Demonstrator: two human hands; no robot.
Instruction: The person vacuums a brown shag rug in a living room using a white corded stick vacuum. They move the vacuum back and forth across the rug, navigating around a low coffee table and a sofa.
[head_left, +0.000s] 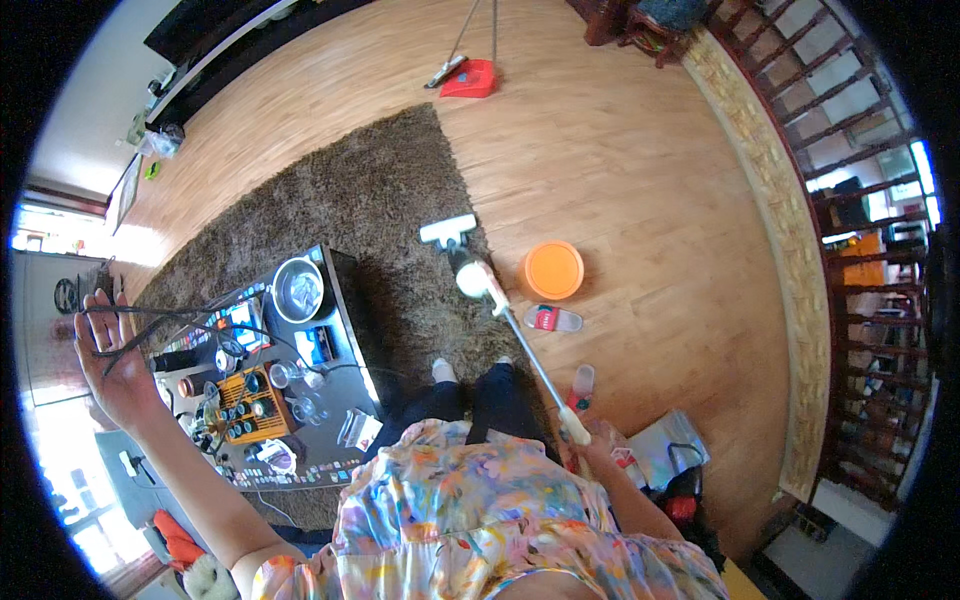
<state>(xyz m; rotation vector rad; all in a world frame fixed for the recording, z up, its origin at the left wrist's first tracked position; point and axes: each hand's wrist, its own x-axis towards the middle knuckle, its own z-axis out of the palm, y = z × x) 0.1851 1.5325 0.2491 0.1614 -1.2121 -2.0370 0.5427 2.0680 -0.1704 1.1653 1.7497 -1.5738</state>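
Note:
My left hand (118, 367) is raised at the far left, above the coffee table, palm showing. A black power cord (187, 309) is caught across its fingers and thumb, and the loose loops trail over the table towards my legs. Down at my right side, my right hand (594, 450) grips the handle of a white stick vacuum cleaner (472, 279). Its thin grey tube (534, 356) slants away to the white floor head (448, 228), which rests on the brown shaggy rug (360, 176) near the rug's edge.
The dark coffee table (337, 405) bears a steel pot (298, 289), a wooden tea tray (259, 401) and glassware. An orange round stool (554, 270) and two slippers (553, 318) stand right of the vacuum. A red dustpan (469, 79) with a broom lies ahead; a wooden railing (840, 262) runs at right.

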